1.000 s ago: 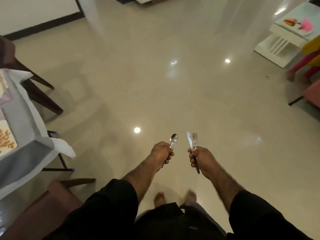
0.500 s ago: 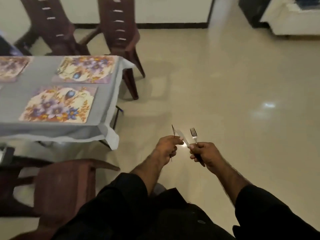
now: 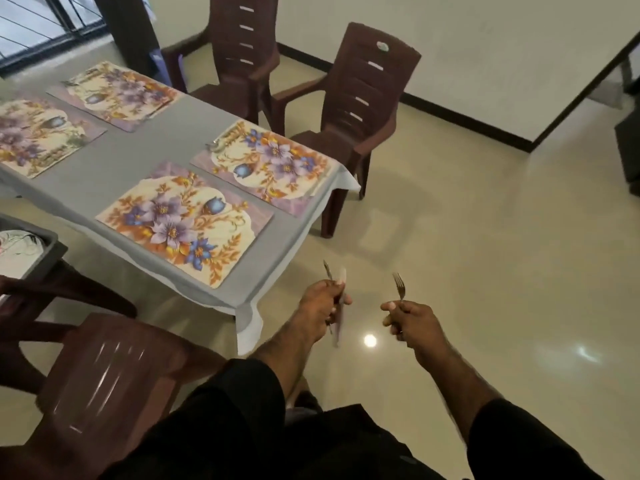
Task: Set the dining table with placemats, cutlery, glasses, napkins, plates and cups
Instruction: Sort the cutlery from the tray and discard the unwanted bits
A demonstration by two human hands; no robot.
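Left hand (image 3: 322, 301) grips knife (image 3: 341, 289) and spoon (image 3: 327, 270); right hand (image 3: 414, 322) grips fork (image 3: 399, 285); nearest placemat (image 3: 183, 223) up-left of left hand.

Four floral placemats lie on the grey-clothed table (image 3: 114, 168): one at the near corner (image 3: 185, 223), one at the far right corner (image 3: 265, 166), one on the left (image 3: 38, 136) and one at the far side (image 3: 117, 93). Three brown plastic chairs are in view: two beyond the table (image 3: 239, 46) (image 3: 360, 109) and one in the near foreground (image 3: 104, 372). One fork (image 3: 399, 285) stands in the right hand (image 3: 412, 322). The left hand (image 3: 322, 303) holds two blurred pieces of cutlery (image 3: 337, 289). One dark tray (image 3: 45, 242) sits at the left edge.
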